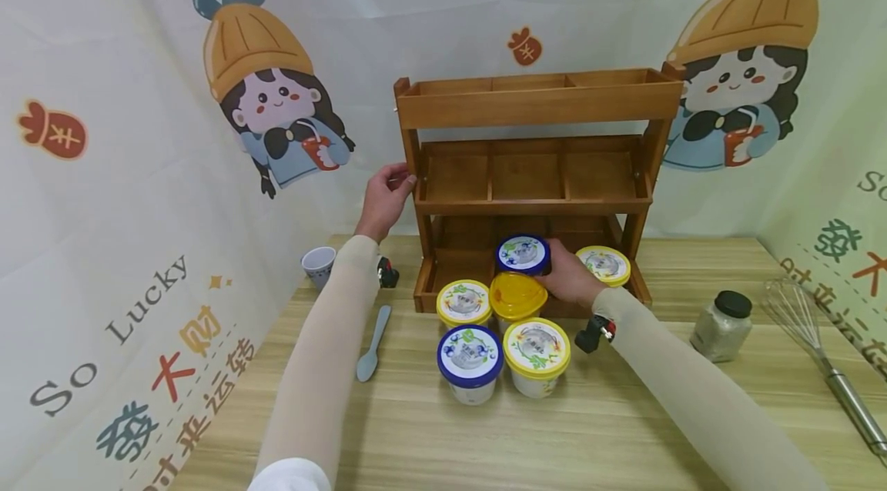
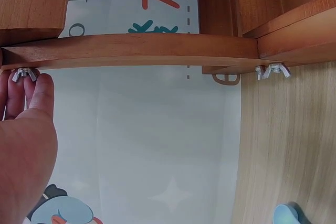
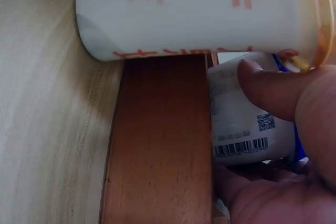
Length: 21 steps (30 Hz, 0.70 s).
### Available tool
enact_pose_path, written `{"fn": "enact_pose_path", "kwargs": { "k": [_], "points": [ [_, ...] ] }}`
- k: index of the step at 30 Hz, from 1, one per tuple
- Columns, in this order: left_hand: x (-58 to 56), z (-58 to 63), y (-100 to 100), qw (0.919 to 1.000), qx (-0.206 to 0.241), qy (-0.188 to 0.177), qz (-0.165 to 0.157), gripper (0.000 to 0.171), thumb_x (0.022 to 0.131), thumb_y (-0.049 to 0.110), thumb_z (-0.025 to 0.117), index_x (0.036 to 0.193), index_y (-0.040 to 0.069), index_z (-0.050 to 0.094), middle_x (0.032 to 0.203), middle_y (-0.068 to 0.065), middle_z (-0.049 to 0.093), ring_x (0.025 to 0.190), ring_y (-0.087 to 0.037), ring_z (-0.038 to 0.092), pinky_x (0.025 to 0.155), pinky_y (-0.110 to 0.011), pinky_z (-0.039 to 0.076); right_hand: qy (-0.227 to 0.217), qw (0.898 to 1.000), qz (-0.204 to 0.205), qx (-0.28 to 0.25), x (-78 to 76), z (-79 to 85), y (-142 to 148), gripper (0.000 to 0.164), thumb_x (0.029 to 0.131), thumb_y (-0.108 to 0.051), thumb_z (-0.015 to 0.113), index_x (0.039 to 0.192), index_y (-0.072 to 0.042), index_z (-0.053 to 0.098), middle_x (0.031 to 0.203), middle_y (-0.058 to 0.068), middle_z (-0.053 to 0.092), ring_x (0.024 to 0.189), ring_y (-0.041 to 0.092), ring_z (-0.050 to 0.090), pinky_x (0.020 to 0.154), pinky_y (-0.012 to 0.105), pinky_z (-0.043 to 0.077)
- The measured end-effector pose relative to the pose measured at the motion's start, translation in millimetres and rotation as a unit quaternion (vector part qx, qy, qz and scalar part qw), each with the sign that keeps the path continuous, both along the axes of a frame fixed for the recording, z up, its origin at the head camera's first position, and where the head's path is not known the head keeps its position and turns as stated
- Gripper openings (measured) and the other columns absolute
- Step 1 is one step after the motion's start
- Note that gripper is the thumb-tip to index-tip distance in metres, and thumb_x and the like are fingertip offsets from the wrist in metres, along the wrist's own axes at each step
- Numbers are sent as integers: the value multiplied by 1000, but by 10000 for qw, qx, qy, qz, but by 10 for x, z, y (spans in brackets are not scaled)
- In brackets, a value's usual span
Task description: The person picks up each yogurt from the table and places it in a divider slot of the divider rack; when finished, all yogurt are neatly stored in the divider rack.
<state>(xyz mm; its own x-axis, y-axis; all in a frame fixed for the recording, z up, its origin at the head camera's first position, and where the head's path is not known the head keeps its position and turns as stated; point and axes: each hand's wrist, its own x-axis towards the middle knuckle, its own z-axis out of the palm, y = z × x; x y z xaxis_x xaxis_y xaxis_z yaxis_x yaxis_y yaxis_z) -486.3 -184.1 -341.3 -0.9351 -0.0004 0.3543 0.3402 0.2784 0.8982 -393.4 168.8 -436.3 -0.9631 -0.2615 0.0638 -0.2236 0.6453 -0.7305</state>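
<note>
My right hand (image 1: 571,273) grips a white paper tub with a blue lid (image 1: 523,252) at the lower tier of the wooden shelf (image 1: 533,208). In the right wrist view the thumb lies along that tub's wall (image 3: 239,121), above its barcode. A tub with an amber lid (image 1: 518,295) stands just in front. My left hand (image 1: 386,200) is at the shelf's left post, its fingertips touching around a metal wing nut (image 2: 24,74). A yellow-lidded tub (image 1: 603,265) sits at the right of the lower tier, beside my right wrist.
Before the shelf stand two yellow-lidded tubs (image 1: 464,302) and a blue-lidded one (image 1: 470,356). Left of them are a grey-blue spoon (image 1: 374,343) and a patterned cup (image 1: 319,266). A black-capped jar (image 1: 723,327) and a wire whisk (image 1: 825,360) lie to the right.
</note>
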Motion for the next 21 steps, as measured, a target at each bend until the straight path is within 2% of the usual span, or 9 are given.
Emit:
{"fn": "enact_pose_path", "kwargs": {
  "k": [7, 13, 21],
  "points": [
    [-10, -3, -9, 10000, 23, 2, -30, 43, 107, 26, 65, 145, 7, 59, 142, -15, 62, 131, -30, 59, 114, -45, 51, -274, 9996, -48, 59, -24, 14, -36, 81, 95, -15, 76, 156, 8, 29, 156, 34, 44, 145, 49, 47, 125, 61, 33],
    [-16, -21, -5, 10000, -1, 41, 27, 42, 107, 25, 66, 144, 7, 60, 140, -15, 63, 129, -30, 60, 112, -46, 52, -182, 9998, -8, -12, -25, 9, -34, 79, 94, -13, 77, 155, 8, 32, 155, 33, 46, 144, 49, 48, 124, 62, 34],
    [-13, -1, 6, 10000, -19, 12, 31, 43, 107, 26, 66, 144, 7, 60, 141, -15, 63, 130, -30, 60, 112, -46, 51, -73, 9998, -40, 166, -10, 85, 21, 91, 92, -21, 81, 161, 7, 27, 160, 33, 42, 146, 49, 45, 125, 62, 33]
  ]
}}
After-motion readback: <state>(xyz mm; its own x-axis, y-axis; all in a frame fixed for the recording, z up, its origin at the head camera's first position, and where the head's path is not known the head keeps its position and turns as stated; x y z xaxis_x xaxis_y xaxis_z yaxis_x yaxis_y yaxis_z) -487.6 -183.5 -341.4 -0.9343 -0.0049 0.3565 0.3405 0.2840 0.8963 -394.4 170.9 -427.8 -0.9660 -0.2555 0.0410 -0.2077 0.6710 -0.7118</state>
